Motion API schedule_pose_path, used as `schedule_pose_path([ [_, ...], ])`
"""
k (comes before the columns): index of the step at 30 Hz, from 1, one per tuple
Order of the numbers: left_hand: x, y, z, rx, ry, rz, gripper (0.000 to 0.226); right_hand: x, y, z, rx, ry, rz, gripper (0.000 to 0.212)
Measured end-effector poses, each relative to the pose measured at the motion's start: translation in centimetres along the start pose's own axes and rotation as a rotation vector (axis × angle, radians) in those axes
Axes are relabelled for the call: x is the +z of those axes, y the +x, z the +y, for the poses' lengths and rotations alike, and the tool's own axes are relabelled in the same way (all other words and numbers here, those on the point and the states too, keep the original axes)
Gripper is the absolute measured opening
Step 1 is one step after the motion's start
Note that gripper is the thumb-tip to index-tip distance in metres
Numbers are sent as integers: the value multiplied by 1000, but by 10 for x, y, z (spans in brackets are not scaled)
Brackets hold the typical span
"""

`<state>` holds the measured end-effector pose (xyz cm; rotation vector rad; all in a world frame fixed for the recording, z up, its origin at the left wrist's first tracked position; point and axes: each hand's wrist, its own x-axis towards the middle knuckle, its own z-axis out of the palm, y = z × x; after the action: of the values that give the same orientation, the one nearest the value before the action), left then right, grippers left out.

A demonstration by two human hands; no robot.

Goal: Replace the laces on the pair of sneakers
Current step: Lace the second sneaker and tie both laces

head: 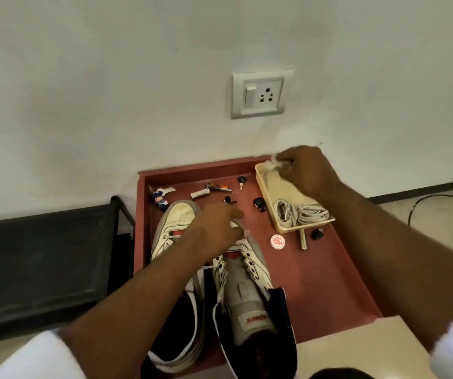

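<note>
Two white and grey high-top sneakers lie toe-away on a reddish-brown table [329, 274]. The left sneaker [177, 217] still has lace in its lower eyelets. The right sneaker [250, 294] shows empty eyelets along its tongue. My left hand [219, 225] rests over the right sneaker's toe, fingers curled on it. My right hand [307, 170] reaches to the far end of a cream tray [267, 192] and pinches a bunched white lace [276, 163]. Two coiled grey-white laces [299, 214] lie at the tray's near end.
Small items lie scattered on the table: a doll keychain [159, 199], a key [241, 181], a white tube [200, 193], black caps [259, 204], a round red-printed lid [277, 241] and a metal rod [302, 239]. A black bench [42, 263] stands left. A wall socket [262, 94] is above.
</note>
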<state>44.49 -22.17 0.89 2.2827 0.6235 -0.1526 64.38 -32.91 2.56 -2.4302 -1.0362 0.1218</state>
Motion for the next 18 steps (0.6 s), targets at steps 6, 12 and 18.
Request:
schedule_pose_path([
  [6, -24, -110, 21, -53, -1176, 102, 32, -48, -144, -97, -90, 361, -154, 31],
  [12, -32, -203, 19, 61, -933, 9, 23, -67, -226, -150, -66, 612, -175, 27],
  [18, -26, -260, 10, 61, -814, -34, 34, -67, -274, -185, 40, 888, -182, 27],
])
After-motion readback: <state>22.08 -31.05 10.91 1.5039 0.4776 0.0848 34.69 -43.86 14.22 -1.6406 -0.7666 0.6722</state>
